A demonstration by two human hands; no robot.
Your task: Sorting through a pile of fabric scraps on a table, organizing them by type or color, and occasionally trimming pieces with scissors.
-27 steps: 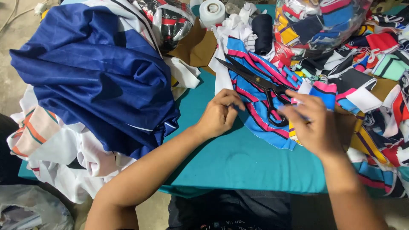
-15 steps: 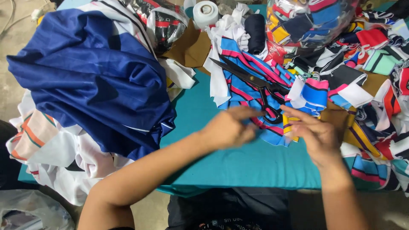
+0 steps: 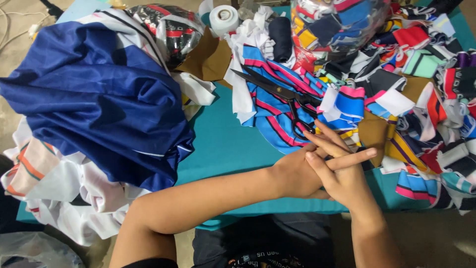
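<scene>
Now your two hands are pressed together over the near edge of the green table (image 3: 223,149). Your left hand (image 3: 297,173) lies under your right hand (image 3: 342,173), and the two touch. Your right hand's fingers (image 3: 354,157) are stretched out and spread, and they hold nothing. Your left hand is mostly hidden below, with some fingers (image 3: 325,136) poking out toward the cloth, and you cannot tell if it holds anything.

Just past your fingertips lies a striped cloth (image 3: 277,109) in blue, pink and black. A pair of black scissors (image 3: 280,94) rests on top of that cloth, with the blades pointing to the left and the handles close to your fingers. Your hands are near the scissors but not on them.

To the right sits a big pile of small colourful cloth scraps (image 3: 421,99). To the left is a big dark blue cloth (image 3: 94,104) heaped on white cloth (image 3: 74,193). At the far side stands a white roll (image 3: 224,19), next to a piece of brown cardboard (image 3: 206,59).
</scene>
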